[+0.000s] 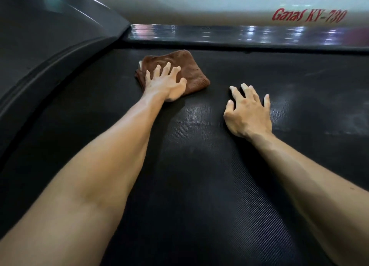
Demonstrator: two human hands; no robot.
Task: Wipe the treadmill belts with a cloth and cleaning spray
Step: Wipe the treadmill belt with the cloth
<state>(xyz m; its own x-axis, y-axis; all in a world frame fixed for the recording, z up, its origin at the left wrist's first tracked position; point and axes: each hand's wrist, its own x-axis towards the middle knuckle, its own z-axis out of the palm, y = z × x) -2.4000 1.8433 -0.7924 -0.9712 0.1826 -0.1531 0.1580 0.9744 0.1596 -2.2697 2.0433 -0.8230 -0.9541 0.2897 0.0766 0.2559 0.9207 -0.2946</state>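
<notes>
A folded brown cloth lies on the black textured treadmill belt, towards its far left part. My left hand presses flat on the cloth with its fingers spread and straight. My right hand rests on the bare belt to the right of the cloth, fingers spread, holding nothing. No spray bottle is in view.
The dark motor cover curves along the left side. A shiny metal side rail and a white frame panel with red lettering run along the belt's far edge. Faint damp patches show on the belt near my right hand.
</notes>
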